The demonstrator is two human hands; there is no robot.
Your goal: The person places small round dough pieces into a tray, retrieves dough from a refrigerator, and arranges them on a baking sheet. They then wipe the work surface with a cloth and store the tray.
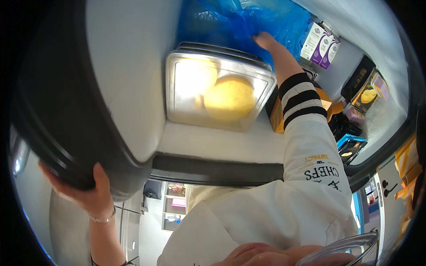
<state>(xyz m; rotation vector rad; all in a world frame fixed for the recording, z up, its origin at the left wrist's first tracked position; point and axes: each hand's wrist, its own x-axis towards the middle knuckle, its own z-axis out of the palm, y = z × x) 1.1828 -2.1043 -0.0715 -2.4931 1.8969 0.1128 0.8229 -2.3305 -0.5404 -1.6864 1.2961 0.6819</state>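
My left hand (83,194), at the lower left, grips the dark outer edge of a chest freezer's lid (56,109), thumb on one side and fingers on the other. Inside the freezer, at the upper middle, my right hand (265,41) has its fingers curled on a blue plastic bag (233,25); the fingertips are partly hidden in it. Just nearer than the bag sits a metal container with a clear lid (186,114), with round yellow items (229,99) showing through and strong glare on its left part. The bag's contents cannot be made out.
White and purple cartons (321,45) stand right of the bag. Along the freezer's right side are a black and yellow box (366,96), black packages (346,128) and an orange box (277,116). The dark freezer rim (216,169) runs in front of my body. A shelf (173,206) stands beyond.
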